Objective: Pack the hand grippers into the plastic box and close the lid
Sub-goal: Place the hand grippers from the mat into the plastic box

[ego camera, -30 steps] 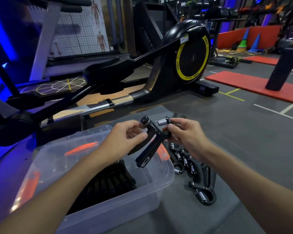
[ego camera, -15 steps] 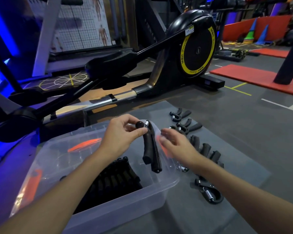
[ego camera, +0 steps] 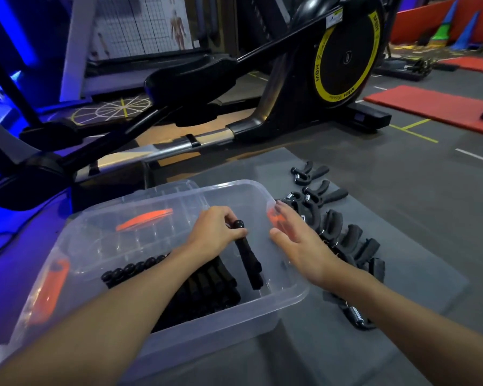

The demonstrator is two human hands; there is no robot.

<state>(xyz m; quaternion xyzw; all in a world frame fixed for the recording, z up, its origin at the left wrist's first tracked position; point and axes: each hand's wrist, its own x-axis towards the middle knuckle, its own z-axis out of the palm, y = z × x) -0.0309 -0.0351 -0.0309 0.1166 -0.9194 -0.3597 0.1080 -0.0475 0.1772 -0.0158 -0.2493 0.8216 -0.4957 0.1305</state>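
Gripping a black hand gripper (ego camera: 248,260) by its knobbed top end, the left hand (ego camera: 216,232) holds it inside the clear plastic box (ego camera: 221,338). The gripper's handles are closed together and slant down toward 5 o'clock. At 7 o'clock of it, a row of packed grippers (ego camera: 212,282) lies on the box floor, partly hidden by the left forearm. The right hand (ego camera: 299,246) hovers with fingers spread and relaxed, holding nothing, above the box's 3 o'clock rim, close to an orange latch (ego camera: 275,221). Beyond that rim, loose grippers (ego camera: 352,235) lie in a line on a grey mat (ego camera: 402,232). An elliptical trainer (ego camera: 343,51) stands at 12 o'clock.
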